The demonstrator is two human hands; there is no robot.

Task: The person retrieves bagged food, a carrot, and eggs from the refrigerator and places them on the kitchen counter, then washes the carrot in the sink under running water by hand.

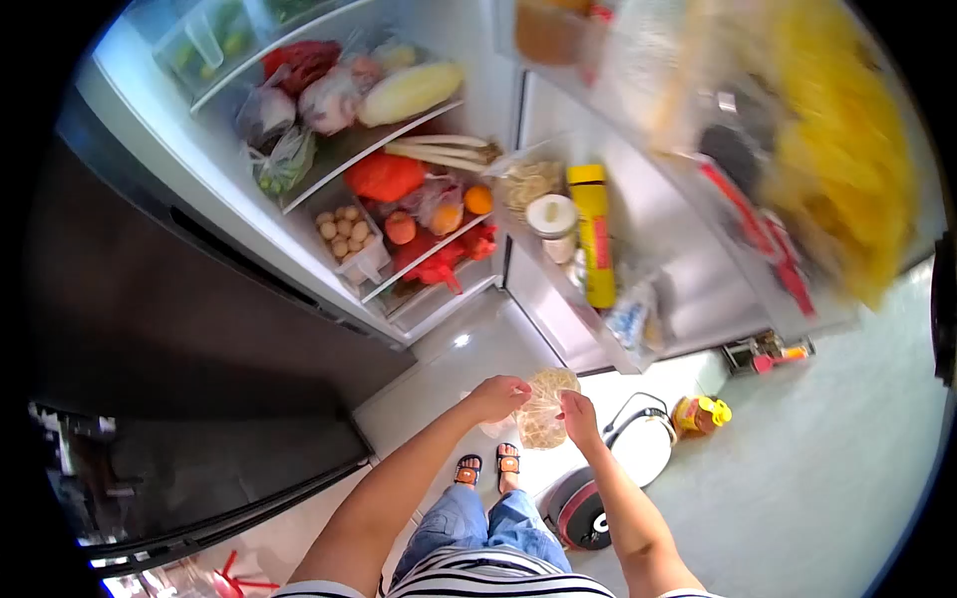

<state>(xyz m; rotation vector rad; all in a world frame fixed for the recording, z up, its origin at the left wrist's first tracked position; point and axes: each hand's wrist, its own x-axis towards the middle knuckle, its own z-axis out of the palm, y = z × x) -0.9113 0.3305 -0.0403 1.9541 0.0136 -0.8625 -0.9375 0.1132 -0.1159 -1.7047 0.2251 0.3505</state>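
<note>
Both of my hands pinch a clear plastic bag (543,411) with pale tan contents that I cannot identify. It hangs in front of me, above the floor and beyond my feet. My left hand (500,399) is closed on the bag's left side, near its top. On the opposite side, my right hand (579,419) grips the plastic between thumb and fingers. Another bit of clear, pinkish plastic shows just below my left hand, too unclear to name.
An open fridge stands ahead, with an egg box (364,261), a napa cabbage (411,94) and red bags on its shelves. Its door (688,289) swings right, holding a yellow canister (592,234) and a white-lidded jar (551,215). An oil bottle (698,417) and round appliances stand right.
</note>
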